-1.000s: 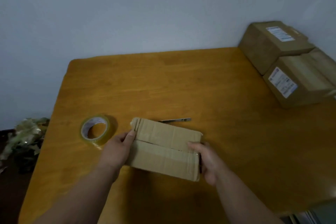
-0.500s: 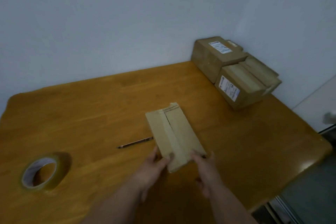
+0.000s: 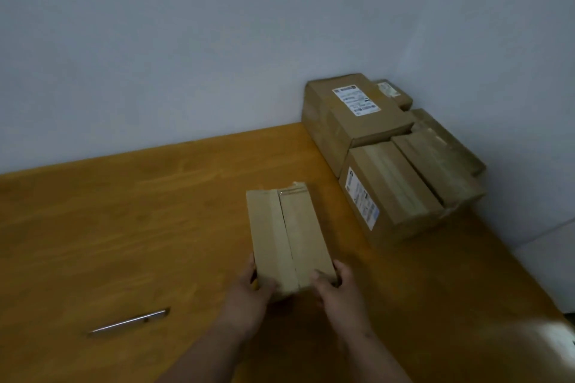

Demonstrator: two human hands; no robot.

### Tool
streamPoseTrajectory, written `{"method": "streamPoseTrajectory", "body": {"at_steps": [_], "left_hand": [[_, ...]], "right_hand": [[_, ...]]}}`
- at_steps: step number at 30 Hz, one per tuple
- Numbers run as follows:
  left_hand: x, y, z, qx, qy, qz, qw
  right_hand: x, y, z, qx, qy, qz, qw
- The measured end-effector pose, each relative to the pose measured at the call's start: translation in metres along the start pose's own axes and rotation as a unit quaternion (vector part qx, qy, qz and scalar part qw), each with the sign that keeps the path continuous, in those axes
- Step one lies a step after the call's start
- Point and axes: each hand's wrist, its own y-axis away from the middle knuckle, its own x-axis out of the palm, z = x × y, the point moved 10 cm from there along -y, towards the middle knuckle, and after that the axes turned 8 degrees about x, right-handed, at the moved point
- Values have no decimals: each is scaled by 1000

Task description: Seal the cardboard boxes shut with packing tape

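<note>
Small box [image 3: 289, 236], left of the stacked boxes [image 3: 395, 158]: both hands [image 3: 249, 292] [image 3: 339, 292] grip its near end; seam apparently taped.

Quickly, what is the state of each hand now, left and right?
Left hand: grips the near left corner of the small cardboard box.
Right hand: grips the near right corner of the same box.
</note>
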Motion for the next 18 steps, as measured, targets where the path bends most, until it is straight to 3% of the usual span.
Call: {"method": "streamPoseTrajectory", "body": {"at_steps": [8,12,18], "left_hand": [[52,-90,-72,41,11,-22,999],[72,-116,-77,49,13,14,999],[71,-148,-75,20,121,29,992]], "right_hand": [[-31,-78,63,14,-168,-54,984],[-12,-85,77,-14,-142,9,990],[26,-106,100,-25,-74,117,990]]}}
